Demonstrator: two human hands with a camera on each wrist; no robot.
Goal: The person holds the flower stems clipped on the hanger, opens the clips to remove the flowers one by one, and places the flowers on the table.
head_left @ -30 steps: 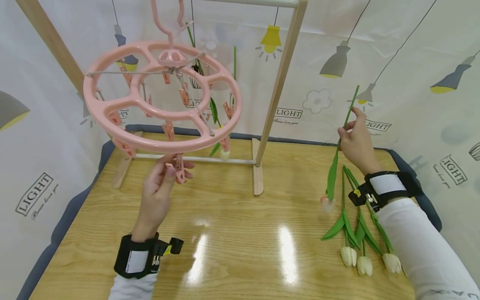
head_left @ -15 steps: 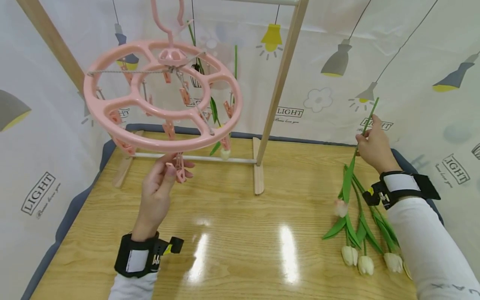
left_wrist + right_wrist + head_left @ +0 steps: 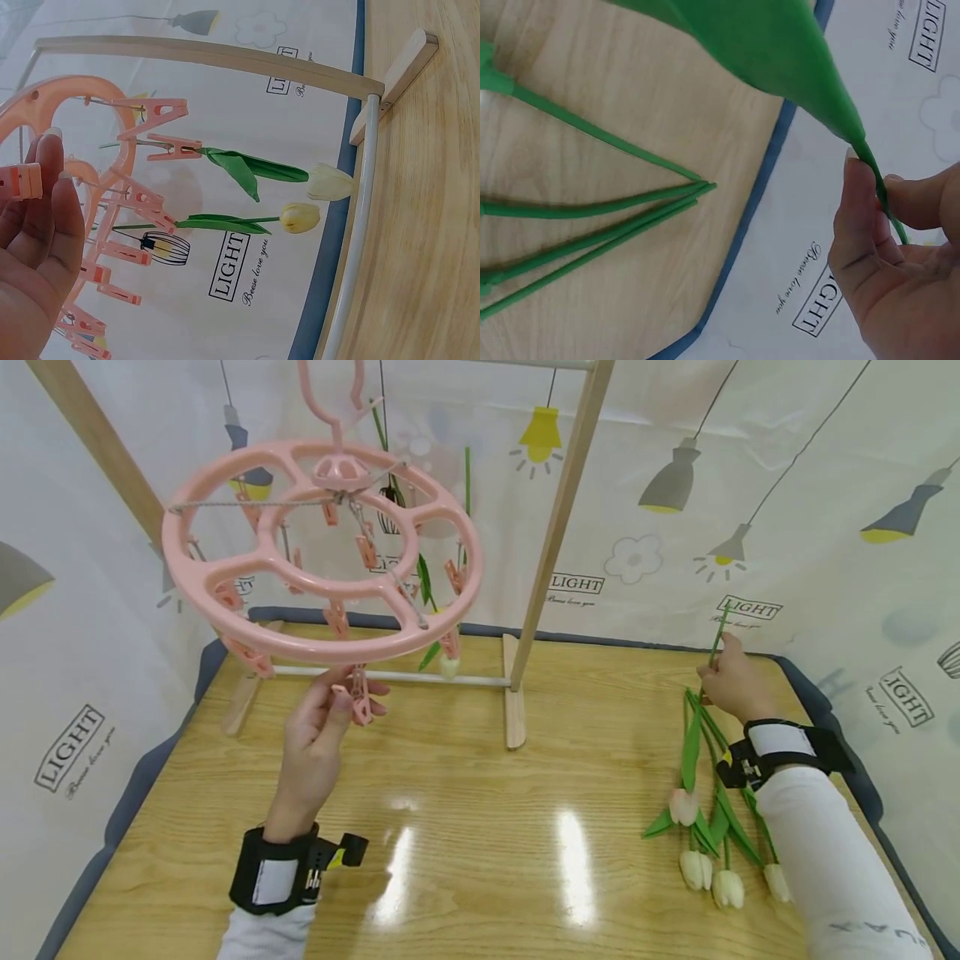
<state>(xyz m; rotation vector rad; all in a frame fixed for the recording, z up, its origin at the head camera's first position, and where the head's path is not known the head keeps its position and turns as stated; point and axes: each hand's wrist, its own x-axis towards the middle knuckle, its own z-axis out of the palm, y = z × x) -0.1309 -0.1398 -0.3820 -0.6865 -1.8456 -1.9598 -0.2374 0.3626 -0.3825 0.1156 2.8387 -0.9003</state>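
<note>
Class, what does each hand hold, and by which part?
Right hand: a pale-pink tulip, by the stem. Left hand: a pink clothespin, gripped part unclear.

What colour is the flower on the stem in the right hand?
The flower is pale pink, best seen in the head view.

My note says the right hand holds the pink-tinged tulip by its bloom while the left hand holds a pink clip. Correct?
Not by its bloom: the right hand holds the pink-tinged tulip by its stem, as the head view shows.
</note>
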